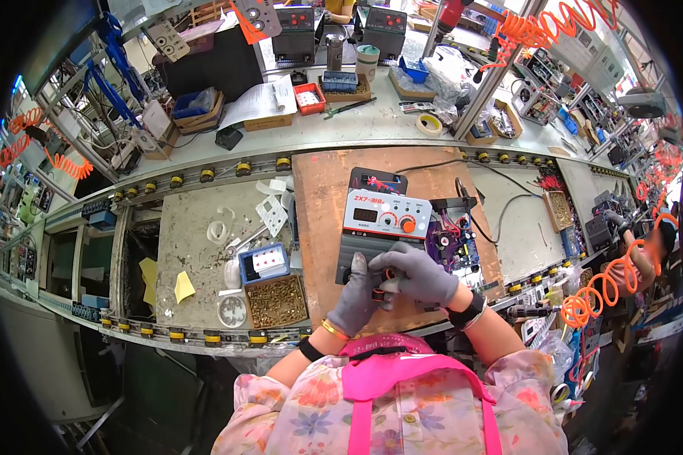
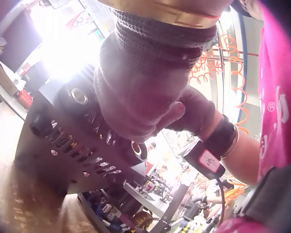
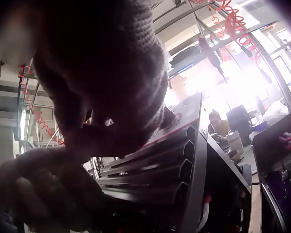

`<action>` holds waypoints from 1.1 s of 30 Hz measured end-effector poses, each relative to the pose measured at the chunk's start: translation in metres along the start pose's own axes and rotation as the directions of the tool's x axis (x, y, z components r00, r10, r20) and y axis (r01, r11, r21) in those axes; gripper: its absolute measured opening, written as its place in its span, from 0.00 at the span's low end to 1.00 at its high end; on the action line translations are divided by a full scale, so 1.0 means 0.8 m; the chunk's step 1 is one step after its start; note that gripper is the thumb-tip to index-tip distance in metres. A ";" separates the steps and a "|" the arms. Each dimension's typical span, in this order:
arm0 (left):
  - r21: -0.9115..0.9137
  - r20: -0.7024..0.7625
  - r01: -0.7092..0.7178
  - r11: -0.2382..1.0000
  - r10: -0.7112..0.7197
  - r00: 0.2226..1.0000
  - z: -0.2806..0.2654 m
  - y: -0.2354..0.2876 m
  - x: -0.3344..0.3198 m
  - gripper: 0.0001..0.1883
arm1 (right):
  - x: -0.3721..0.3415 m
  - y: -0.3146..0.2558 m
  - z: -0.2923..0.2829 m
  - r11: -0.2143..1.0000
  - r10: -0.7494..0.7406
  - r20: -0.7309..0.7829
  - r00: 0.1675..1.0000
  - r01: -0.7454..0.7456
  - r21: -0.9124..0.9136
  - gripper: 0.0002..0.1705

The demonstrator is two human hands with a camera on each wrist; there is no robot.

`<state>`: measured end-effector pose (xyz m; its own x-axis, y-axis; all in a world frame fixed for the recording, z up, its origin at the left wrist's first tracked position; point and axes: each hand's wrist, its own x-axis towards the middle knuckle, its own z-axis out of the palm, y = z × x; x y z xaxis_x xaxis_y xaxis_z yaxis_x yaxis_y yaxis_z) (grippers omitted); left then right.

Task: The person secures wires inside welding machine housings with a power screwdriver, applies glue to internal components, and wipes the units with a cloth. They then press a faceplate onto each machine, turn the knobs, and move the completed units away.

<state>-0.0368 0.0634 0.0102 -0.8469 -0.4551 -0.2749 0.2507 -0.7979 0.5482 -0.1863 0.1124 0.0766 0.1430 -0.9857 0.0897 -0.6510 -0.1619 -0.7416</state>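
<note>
A grey welding-machine unit with a white control panel (image 1: 388, 214) lies on the brown board, panel facing up. At its near end, both grey-gloved hands meet. My right hand (image 1: 421, 277) has its fingers curled round a small black part (image 1: 382, 296) with an orange-brown ring. My left hand (image 1: 354, 299) is against the unit's near edge, beside that part; its grip is hidden. The left wrist view shows the unit's slotted end plate (image 2: 85, 155) with round sockets (image 2: 79, 95) beside my left hand (image 2: 140, 82). Ribbed vents (image 3: 150, 170) lie beyond my right hand (image 3: 106, 73).
Right of the unit is an open assembly with purple boards (image 1: 451, 243) and a black cable (image 1: 501, 208). To the left stand a box of brass screws (image 1: 276, 301) and a blue bin (image 1: 247, 265). Roller rails edge the bench; another person's arm (image 1: 636, 254) shows at far right.
</note>
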 end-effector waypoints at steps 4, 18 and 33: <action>0.039 -0.034 0.006 0.999 -0.005 0.999 0.003 0.002 0.000 0.33 | 0.000 -0.011 -0.024 0.976 0.019 -0.174 0.985 0.019 0.216 0.20; 0.033 -0.095 0.059 0.998 -0.056 0.994 0.005 0.005 -0.001 0.33 | 0.051 0.003 -0.038 0.860 -0.212 -0.335 0.918 0.012 -0.511 0.12; 0.039 -0.108 0.076 0.996 -0.071 0.992 0.001 -0.002 0.000 0.31 | 0.060 0.006 -0.026 0.640 -0.283 -0.236 0.930 0.000 -0.769 0.13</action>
<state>-0.0376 0.0654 0.0099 -0.8069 -0.4372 -0.3972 0.1675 -0.8142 0.5559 -0.1979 0.0634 0.0914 0.1412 -0.8817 0.4503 -0.9895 -0.1398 0.0367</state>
